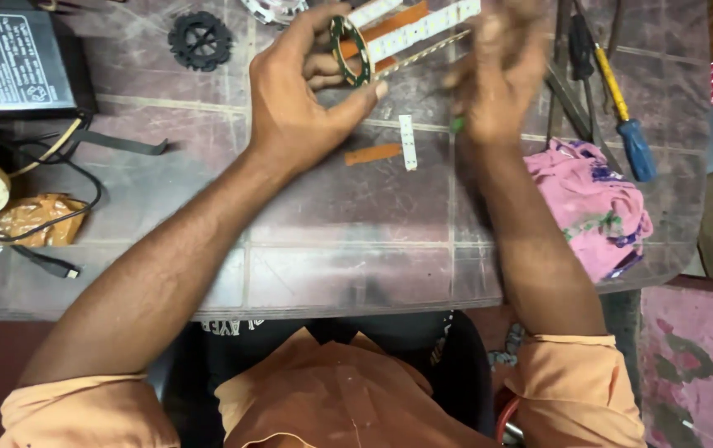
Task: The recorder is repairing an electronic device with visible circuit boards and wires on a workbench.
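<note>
left hand grip pinches green ring | right hand blurred; grip perhaps closed; cannot tell

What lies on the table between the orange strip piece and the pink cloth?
In the head view, a short white strip piece lies between the orange strip piece and the pink cloth, with the right forearm above.

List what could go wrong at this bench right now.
1. The left hand pinches the ring-shaped board only at its rim; it may slip onto the table.
2. The right hand is blurred in motion right beside the white LED strips, so it might knock or bend them.
3. The screwdriver and the pink cloth lie near the table's right edge, where the right forearm could push them off.
</note>
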